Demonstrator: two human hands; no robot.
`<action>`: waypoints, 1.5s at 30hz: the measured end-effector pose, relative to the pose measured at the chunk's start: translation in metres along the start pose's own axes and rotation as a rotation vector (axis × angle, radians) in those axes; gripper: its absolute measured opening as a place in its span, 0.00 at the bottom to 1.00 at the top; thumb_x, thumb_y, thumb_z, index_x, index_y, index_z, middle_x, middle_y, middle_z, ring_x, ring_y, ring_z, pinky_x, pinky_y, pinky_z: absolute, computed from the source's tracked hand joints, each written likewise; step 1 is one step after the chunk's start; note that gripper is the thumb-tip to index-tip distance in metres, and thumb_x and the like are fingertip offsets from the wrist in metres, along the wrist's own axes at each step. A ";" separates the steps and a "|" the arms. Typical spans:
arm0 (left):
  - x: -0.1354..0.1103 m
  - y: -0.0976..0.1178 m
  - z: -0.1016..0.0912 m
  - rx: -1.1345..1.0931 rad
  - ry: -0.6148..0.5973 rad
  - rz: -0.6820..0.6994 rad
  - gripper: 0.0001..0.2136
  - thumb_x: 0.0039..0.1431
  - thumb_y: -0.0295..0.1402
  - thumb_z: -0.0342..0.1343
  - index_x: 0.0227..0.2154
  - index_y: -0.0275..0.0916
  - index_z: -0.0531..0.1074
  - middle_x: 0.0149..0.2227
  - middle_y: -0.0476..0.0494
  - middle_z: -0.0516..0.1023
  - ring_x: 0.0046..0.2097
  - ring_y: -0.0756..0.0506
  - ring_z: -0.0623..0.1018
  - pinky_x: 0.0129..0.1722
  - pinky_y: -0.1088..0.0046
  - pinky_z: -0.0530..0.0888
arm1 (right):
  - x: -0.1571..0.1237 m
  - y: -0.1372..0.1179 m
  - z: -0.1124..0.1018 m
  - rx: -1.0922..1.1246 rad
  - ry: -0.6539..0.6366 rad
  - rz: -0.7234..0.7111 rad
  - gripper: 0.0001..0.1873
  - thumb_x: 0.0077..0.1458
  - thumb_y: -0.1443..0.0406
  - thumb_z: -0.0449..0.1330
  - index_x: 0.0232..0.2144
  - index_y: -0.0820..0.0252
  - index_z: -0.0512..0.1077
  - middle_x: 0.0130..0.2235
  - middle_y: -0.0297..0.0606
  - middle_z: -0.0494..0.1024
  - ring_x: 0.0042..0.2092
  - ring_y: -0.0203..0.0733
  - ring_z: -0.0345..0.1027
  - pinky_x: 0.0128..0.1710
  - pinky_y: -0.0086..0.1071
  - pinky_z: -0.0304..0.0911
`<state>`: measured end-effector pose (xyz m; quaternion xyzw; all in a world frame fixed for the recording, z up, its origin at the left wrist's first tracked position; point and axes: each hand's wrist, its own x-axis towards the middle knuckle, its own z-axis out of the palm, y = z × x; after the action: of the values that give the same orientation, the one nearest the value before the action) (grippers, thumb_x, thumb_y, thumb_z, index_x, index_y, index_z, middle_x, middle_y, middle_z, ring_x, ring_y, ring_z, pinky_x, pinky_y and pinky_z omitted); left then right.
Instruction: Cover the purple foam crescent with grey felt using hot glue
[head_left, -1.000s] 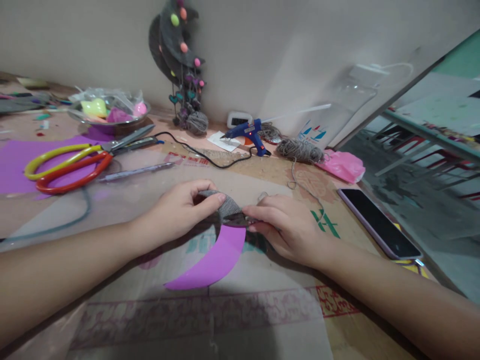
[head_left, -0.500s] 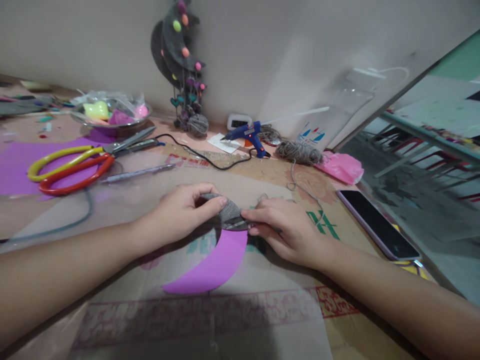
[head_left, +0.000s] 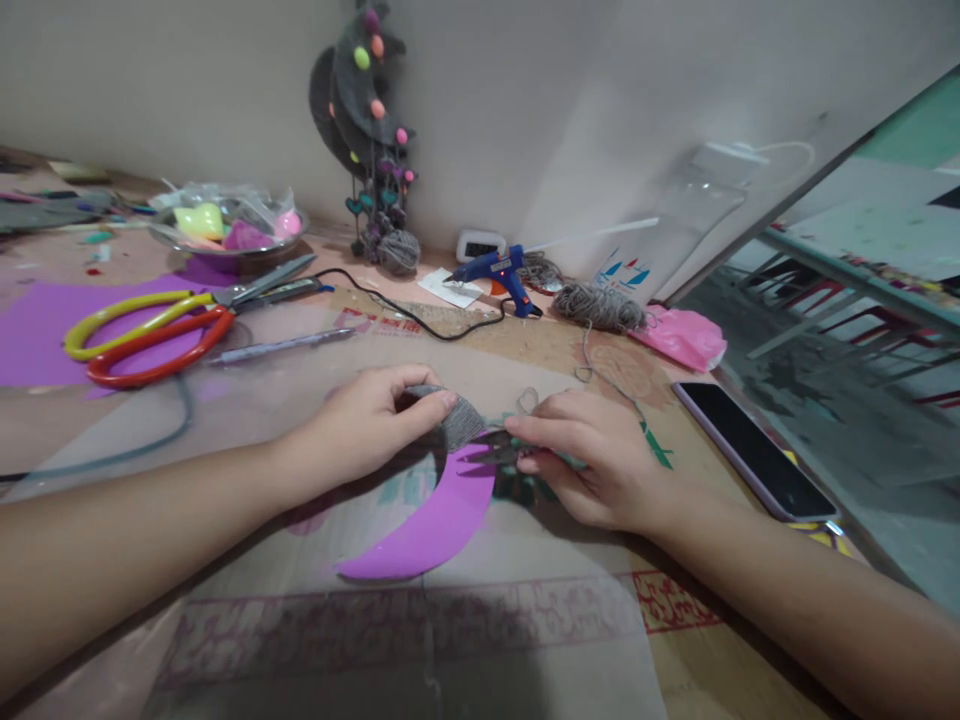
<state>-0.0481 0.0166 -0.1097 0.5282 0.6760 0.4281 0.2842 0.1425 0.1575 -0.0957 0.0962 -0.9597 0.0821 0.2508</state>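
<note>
A purple crescent (head_left: 442,530) lies over the table in the middle of the view, its upper end covered by wound grey yarn (head_left: 463,428). My left hand (head_left: 375,410) is closed on that wrapped end, thumb on top and fingers behind. Just right of the crescent, my right hand (head_left: 585,450) pinches the grey yarn between thumb and forefinger. Dark, blurred streaks between the fingertips and the crescent are hard to make out. A loose strand (head_left: 619,388) runs from behind my right hand back to a skein of grey yarn (head_left: 600,305).
Red-and-yellow-handled scissors (head_left: 157,335) and a pen (head_left: 285,345) lie at left, near a metal bowl (head_left: 229,250). A blue glue gun (head_left: 495,272) rests at the back below a hanging moon decoration (head_left: 360,100). At right are a phone (head_left: 754,450) and a pink bag (head_left: 686,338).
My right fingertips have drawn slightly right, off the crescent's edge, and more purple shows below the wound yarn. My left hand keeps its hold. The view has shifted a little.
</note>
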 end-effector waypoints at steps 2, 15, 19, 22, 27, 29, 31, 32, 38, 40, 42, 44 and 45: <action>0.000 -0.001 0.000 0.007 -0.005 -0.001 0.14 0.58 0.43 0.49 0.24 0.39 0.67 0.19 0.55 0.64 0.22 0.52 0.64 0.21 0.78 0.60 | 0.000 -0.002 0.001 0.007 -0.001 0.072 0.12 0.58 0.66 0.54 0.45 0.60 0.67 0.31 0.38 0.72 0.31 0.38 0.65 0.30 0.31 0.59; 0.001 -0.006 -0.002 0.031 -0.062 -0.011 0.15 0.59 0.45 0.47 0.26 0.39 0.66 0.21 0.54 0.61 0.24 0.52 0.63 0.22 0.78 0.58 | -0.002 -0.001 0.009 -0.024 -0.074 0.063 0.11 0.58 0.67 0.55 0.44 0.61 0.68 0.31 0.38 0.72 0.32 0.38 0.64 0.31 0.31 0.56; 0.001 -0.006 -0.002 0.013 -0.084 -0.008 0.16 0.60 0.45 0.47 0.24 0.38 0.65 0.21 0.55 0.60 0.24 0.53 0.62 0.22 0.78 0.58 | -0.001 -0.001 0.010 -0.019 -0.066 0.043 0.10 0.58 0.67 0.54 0.44 0.61 0.68 0.30 0.37 0.72 0.31 0.37 0.63 0.31 0.31 0.56; 0.001 -0.005 -0.002 -0.006 -0.101 -0.023 0.17 0.59 0.46 0.46 0.23 0.38 0.63 0.20 0.55 0.59 0.23 0.52 0.61 0.22 0.78 0.57 | -0.001 0.000 0.010 -0.020 -0.046 0.016 0.09 0.59 0.67 0.54 0.43 0.61 0.68 0.29 0.36 0.72 0.31 0.37 0.63 0.30 0.30 0.56; 0.001 -0.003 -0.002 -0.084 -0.135 -0.050 0.16 0.59 0.45 0.47 0.23 0.38 0.63 0.19 0.56 0.60 0.23 0.53 0.61 0.22 0.78 0.58 | 0.000 0.000 0.011 -0.043 -0.028 -0.017 0.08 0.59 0.67 0.54 0.42 0.60 0.69 0.29 0.36 0.73 0.30 0.36 0.64 0.31 0.30 0.57; 0.002 -0.003 -0.002 -0.105 -0.142 -0.058 0.16 0.59 0.44 0.47 0.23 0.38 0.64 0.19 0.56 0.60 0.23 0.53 0.61 0.22 0.78 0.58 | 0.001 -0.001 0.011 -0.051 -0.024 -0.026 0.08 0.59 0.67 0.54 0.41 0.60 0.69 0.29 0.36 0.73 0.30 0.36 0.64 0.30 0.29 0.57; 0.002 -0.003 -0.002 -0.109 -0.147 -0.066 0.16 0.59 0.44 0.47 0.24 0.38 0.64 0.19 0.56 0.60 0.23 0.53 0.61 0.22 0.78 0.58 | 0.002 -0.001 0.011 -0.059 -0.024 -0.035 0.07 0.59 0.68 0.54 0.40 0.61 0.69 0.28 0.35 0.72 0.29 0.35 0.64 0.29 0.29 0.57; 0.002 -0.003 -0.002 -0.108 -0.149 -0.071 0.16 0.59 0.44 0.47 0.24 0.38 0.64 0.19 0.56 0.60 0.23 0.53 0.61 0.22 0.78 0.58 | 0.002 -0.001 0.011 -0.065 -0.025 -0.038 0.07 0.59 0.68 0.54 0.40 0.61 0.69 0.28 0.35 0.72 0.29 0.35 0.64 0.29 0.29 0.56; 0.002 -0.002 -0.002 -0.102 -0.150 -0.081 0.15 0.59 0.44 0.47 0.24 0.38 0.64 0.19 0.56 0.59 0.22 0.53 0.60 0.22 0.77 0.57 | 0.003 -0.001 0.011 -0.068 -0.042 -0.042 0.08 0.59 0.69 0.53 0.40 0.61 0.69 0.27 0.34 0.72 0.29 0.35 0.63 0.29 0.28 0.55; 0.002 -0.001 -0.002 -0.112 -0.139 -0.075 0.15 0.59 0.43 0.48 0.24 0.38 0.64 0.19 0.56 0.60 0.23 0.53 0.61 0.22 0.77 0.57 | 0.002 -0.001 0.009 -0.008 -0.021 -0.011 0.09 0.59 0.68 0.52 0.42 0.61 0.69 0.28 0.35 0.71 0.29 0.35 0.63 0.29 0.29 0.56; 0.002 0.000 -0.002 -0.131 -0.129 -0.081 0.15 0.59 0.43 0.48 0.23 0.38 0.63 0.19 0.56 0.60 0.23 0.53 0.61 0.22 0.77 0.58 | 0.001 -0.001 0.007 0.057 0.008 0.036 0.10 0.59 0.67 0.53 0.44 0.61 0.67 0.29 0.36 0.71 0.29 0.36 0.63 0.29 0.29 0.57; 0.002 -0.001 -0.002 -0.130 -0.120 -0.082 0.15 0.59 0.44 0.48 0.23 0.38 0.63 0.19 0.56 0.60 0.23 0.53 0.61 0.22 0.77 0.58 | 0.000 -0.001 0.006 0.078 0.024 0.058 0.11 0.59 0.67 0.53 0.45 0.61 0.67 0.29 0.36 0.71 0.30 0.36 0.64 0.29 0.29 0.58; 0.002 -0.001 -0.002 -0.121 -0.117 -0.079 0.15 0.59 0.44 0.48 0.23 0.38 0.63 0.19 0.55 0.60 0.23 0.53 0.61 0.23 0.77 0.58 | 0.000 -0.001 0.005 0.068 0.022 0.053 0.11 0.58 0.67 0.53 0.45 0.61 0.67 0.29 0.37 0.71 0.30 0.36 0.64 0.29 0.30 0.58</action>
<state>-0.0513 0.0179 -0.1095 0.5069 0.6516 0.4251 0.3711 0.1406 0.1557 -0.1003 0.0783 -0.9558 0.1222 0.2559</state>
